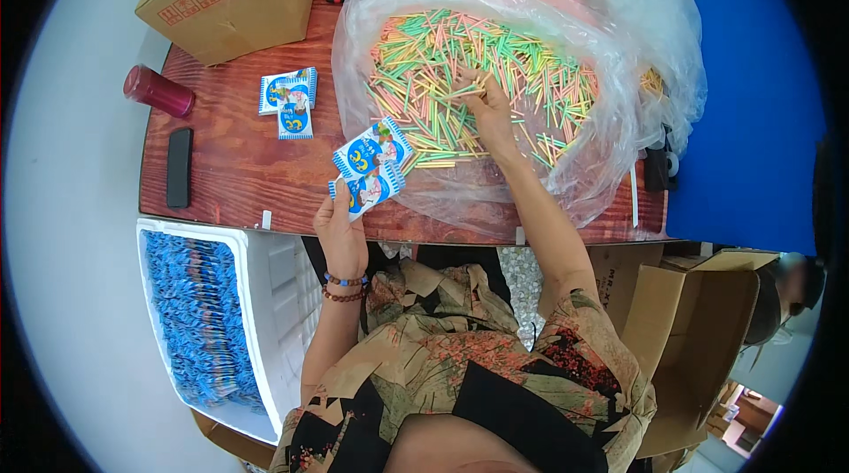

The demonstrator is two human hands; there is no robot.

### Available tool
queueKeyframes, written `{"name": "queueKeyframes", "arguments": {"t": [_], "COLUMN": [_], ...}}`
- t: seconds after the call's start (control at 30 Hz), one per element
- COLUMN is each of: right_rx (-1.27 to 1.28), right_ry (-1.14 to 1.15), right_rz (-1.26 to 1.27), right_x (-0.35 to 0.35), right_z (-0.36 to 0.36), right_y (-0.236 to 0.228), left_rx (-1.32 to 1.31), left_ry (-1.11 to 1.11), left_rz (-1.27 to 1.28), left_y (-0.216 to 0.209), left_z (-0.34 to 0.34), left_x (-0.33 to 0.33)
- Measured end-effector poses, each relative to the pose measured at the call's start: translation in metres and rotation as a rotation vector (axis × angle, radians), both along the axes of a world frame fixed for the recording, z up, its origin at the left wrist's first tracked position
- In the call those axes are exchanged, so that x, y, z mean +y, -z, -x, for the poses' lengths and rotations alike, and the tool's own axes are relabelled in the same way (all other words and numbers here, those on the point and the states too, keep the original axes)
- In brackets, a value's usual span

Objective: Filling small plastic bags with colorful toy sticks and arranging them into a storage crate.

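Note:
My left hand pinches the lower edge of blue-and-white packets, held overlapping above the front of the table. A large clear plastic bag lies spread wide in the middle, full of thin pastel sticks in pink, green and yellow. Over these sticks reaches my right hand, its fingers curled and closed around a few of them. Left of the bag, two more packets of the same kind lie overlapping on the wood.
At the back left stands a cardboard box; near it are a dark red cup and a black phone-like object. A white foam box of blue packets sits below left. An open cardboard box stands lower right, beside a blue panel.

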State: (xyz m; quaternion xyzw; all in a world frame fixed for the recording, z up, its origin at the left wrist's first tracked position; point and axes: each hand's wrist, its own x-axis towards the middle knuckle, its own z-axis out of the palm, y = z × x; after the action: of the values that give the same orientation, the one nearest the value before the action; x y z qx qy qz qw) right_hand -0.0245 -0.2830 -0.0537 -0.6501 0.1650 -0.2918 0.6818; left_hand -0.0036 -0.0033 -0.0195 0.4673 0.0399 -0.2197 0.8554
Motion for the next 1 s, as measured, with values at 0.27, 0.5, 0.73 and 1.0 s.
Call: {"name": "queueKeyframes", "arguments": {"t": [0.27, 0.5, 0.73, 1.0], "right_rx": [0.127, 0.092, 0.172, -0.512], "right_ry": [-0.021, 0.090, 0.041, -0.094], "right_rz": [0.140, 0.378, 0.249, -0.649], "right_x": [0.009, 0.009, -0.001, 0.055], "right_z": [-0.001, 0.002, 0.006, 0.004], "right_y": [-0.004, -0.009, -0.001, -0.077], "left_rx": [0.009, 0.013, 0.040, -0.008], "left_ry": [0.008, -0.012, -0.035, 0.011], "left_rz": [0.009, 0.006, 0.006, 0.023], "left_y": [0.004, 0.001, -0.004, 0.000], "left_z": [-0.001, -0.003, -0.001, -0.009], "left_x": [-0.002, 0.000, -0.010, -0.033]}}
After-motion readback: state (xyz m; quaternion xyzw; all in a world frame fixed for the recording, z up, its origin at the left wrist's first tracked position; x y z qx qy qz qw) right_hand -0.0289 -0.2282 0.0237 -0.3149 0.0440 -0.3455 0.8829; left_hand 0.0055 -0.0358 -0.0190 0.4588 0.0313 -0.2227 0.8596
